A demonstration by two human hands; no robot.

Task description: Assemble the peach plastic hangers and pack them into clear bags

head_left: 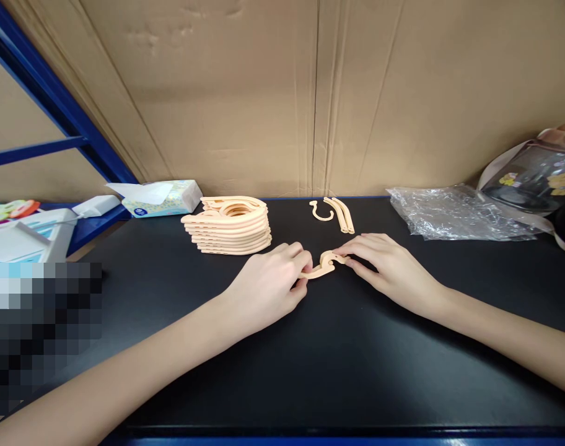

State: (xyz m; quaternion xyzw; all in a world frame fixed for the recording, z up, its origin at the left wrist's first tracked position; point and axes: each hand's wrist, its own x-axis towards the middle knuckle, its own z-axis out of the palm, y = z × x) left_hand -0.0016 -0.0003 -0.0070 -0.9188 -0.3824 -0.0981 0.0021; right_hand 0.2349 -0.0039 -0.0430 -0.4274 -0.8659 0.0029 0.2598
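Observation:
A peach plastic folding hanger (320, 269), with its joint showing between my hands, lies low over the black table. My left hand (271, 279) is closed on its left end, which the fingers partly hide. My right hand (394, 265) pinches its right end between thumb and fingertips. Just beyond them lie a loose hanger hook (321, 212) and two slim curved hanger arms (342, 217), side by side. To the left of these stands a neat stack of folded hangers (231, 232) in the same peach colour.
A tissue pack (166, 197) sits behind the stack, near a blue metal frame (78, 124). Clear plastic wrap (454, 214) and a bottle with a strap (533, 173) are at the right. Cardboard (245, 93) walls the back of the black table (310, 371).

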